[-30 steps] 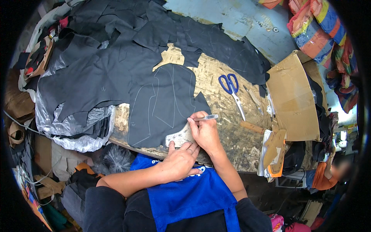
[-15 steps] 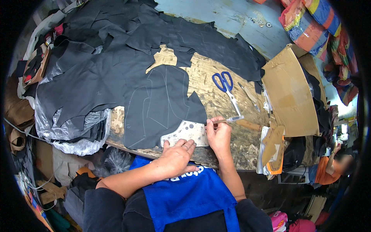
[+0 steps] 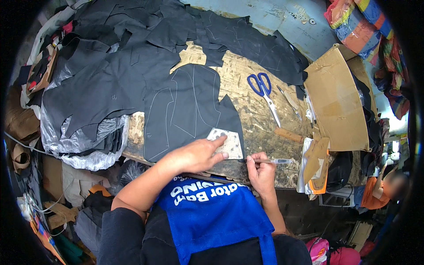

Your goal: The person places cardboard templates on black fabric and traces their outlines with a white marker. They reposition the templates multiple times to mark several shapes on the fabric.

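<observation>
A white, speckled pattern piece (image 3: 230,138) lies on a black sheet of material (image 3: 176,115), at its near right corner. My left hand (image 3: 198,155) rests flat across the pattern piece, fingers and thumb apart, and hides its left part. Pinched in my right hand (image 3: 261,173) is a slim pen (image 3: 280,161), its tip pointing left close to the pattern's lower right corner. I cannot tell whether the tip touches the material. Pale outlines of several shapes are drawn on the black sheet.
Blue-handled scissors (image 3: 265,95), a craft knife (image 3: 289,99) and a brown strip (image 3: 288,135) lie on the worn wooden table (image 3: 254,121). A cardboard box (image 3: 338,101) stands at right, by brown templates (image 3: 314,163). Black pieces (image 3: 97,88) heap at left. A person (image 3: 375,192) is far right.
My left hand has moved up and right, further over the pattern piece. My right hand has gone down and right with the pen, toward the pattern's lower corner. The view has shifted slightly.
</observation>
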Action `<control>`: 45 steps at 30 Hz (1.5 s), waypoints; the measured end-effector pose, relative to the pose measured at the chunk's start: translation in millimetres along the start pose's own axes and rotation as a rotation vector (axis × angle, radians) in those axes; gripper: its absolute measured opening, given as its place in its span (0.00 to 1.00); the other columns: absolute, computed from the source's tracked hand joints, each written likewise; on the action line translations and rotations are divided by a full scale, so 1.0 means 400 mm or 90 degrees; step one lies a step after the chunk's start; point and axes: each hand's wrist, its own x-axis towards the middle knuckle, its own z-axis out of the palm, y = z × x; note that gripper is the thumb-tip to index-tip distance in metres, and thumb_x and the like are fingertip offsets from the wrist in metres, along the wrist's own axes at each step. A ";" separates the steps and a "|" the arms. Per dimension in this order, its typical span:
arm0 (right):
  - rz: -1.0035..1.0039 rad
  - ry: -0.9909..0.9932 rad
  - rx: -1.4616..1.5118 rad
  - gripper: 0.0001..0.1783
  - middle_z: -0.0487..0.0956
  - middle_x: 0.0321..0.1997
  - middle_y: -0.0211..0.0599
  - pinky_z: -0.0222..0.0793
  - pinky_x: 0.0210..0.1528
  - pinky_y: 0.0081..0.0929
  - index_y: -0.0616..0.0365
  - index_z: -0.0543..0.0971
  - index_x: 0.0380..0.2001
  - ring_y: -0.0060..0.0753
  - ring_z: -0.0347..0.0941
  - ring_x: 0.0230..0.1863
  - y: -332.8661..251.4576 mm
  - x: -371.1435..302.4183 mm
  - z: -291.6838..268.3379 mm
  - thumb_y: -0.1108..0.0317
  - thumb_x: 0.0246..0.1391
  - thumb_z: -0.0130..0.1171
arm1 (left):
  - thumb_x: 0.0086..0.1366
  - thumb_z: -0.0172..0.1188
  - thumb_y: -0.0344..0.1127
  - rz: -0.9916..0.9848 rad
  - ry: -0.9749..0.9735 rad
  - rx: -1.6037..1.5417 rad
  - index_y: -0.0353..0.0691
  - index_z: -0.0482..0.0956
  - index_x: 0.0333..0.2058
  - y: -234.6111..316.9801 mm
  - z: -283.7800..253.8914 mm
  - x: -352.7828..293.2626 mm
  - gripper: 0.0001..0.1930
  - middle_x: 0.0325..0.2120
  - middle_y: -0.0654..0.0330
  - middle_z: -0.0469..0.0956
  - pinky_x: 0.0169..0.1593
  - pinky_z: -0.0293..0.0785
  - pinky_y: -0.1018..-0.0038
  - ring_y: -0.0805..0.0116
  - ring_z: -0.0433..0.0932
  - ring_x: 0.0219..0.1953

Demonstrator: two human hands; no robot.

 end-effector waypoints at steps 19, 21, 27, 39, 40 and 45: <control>-0.435 -0.231 0.051 0.05 0.77 0.27 0.43 0.71 0.34 0.33 0.61 0.74 0.27 0.44 0.75 0.30 -0.081 0.039 0.202 0.76 0.48 0.61 | 0.71 0.37 0.55 -0.011 -0.157 -0.317 0.34 0.47 0.65 -0.097 -0.060 0.053 0.35 0.53 0.54 0.73 0.36 0.74 0.77 0.70 0.76 0.36; -0.450 -0.243 0.065 0.05 0.77 0.27 0.43 0.71 0.34 0.33 0.61 0.74 0.28 0.44 0.76 0.30 -0.089 0.041 0.219 0.76 0.48 0.61 | 0.71 0.37 0.55 -0.006 -0.157 -0.336 0.34 0.47 0.65 -0.100 -0.056 0.058 0.35 0.54 0.55 0.72 0.37 0.75 0.78 0.69 0.75 0.40; -0.384 -0.240 0.053 0.05 0.78 0.29 0.44 0.72 0.35 0.32 0.62 0.75 0.29 0.43 0.76 0.31 -0.069 0.029 0.189 0.76 0.48 0.61 | 0.70 0.38 0.56 -0.020 -0.164 -0.329 0.34 0.49 0.65 -0.095 -0.067 0.048 0.35 0.53 0.53 0.73 0.37 0.75 0.79 0.70 0.75 0.43; -0.085 0.084 0.268 0.04 0.80 0.34 0.39 0.71 0.37 0.18 0.67 0.74 0.35 0.21 0.74 0.33 0.045 0.051 0.015 0.76 0.58 0.54 | 0.49 0.65 0.56 0.163 0.206 0.346 0.50 0.68 0.57 -0.021 0.103 -0.008 0.36 0.58 0.51 0.64 0.58 0.54 0.48 0.53 0.60 0.60; -0.081 0.064 0.296 0.04 0.80 0.35 0.39 0.71 0.37 0.18 0.67 0.73 0.34 0.21 0.74 0.33 0.042 0.070 0.042 0.76 0.58 0.54 | 0.50 0.64 0.53 0.190 0.211 0.317 0.50 0.70 0.56 -0.028 0.119 -0.019 0.34 0.58 0.52 0.65 0.58 0.55 0.48 0.54 0.61 0.60; -0.210 0.007 0.112 0.03 0.79 0.33 0.37 0.70 0.36 0.20 0.65 0.74 0.31 0.22 0.74 0.32 0.030 0.145 0.142 0.75 0.56 0.56 | 0.48 0.67 0.39 0.281 0.270 0.126 0.38 0.79 0.44 -0.079 0.147 -0.066 0.23 0.49 0.57 0.75 0.55 0.66 0.65 0.60 0.69 0.55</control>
